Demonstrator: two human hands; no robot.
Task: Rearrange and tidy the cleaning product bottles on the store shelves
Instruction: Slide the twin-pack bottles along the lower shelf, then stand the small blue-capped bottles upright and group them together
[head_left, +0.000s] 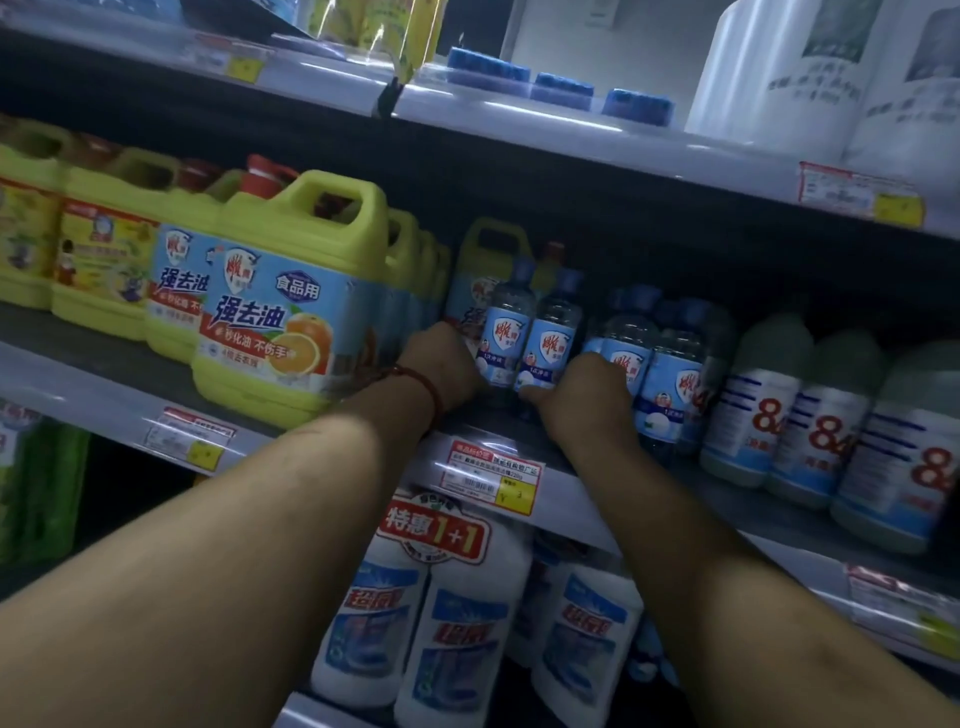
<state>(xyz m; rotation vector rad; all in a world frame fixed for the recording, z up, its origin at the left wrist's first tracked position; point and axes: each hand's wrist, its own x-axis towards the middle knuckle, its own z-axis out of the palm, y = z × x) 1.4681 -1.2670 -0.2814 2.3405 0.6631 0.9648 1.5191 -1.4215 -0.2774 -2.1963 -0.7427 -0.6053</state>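
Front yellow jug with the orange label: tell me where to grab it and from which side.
Take the front yellow jug by its loop handle on top, reaching in from the aisle side and slightly above. It stands upright at the shelf edge, ahead of its row, with the handle opening facing out. The body looks too broad to span.

Both my forearms are bare from my left hand (441, 358) and my right hand (587, 400) back to the lower edge of the view. Round my left wrist I wear a thin bracelet (421, 387) of dark red cord or small beads, too blurred to tell which. A thin scratch-like line crosses my left forearm (311, 428), and my right forearm (800, 660) carries a small dark spot
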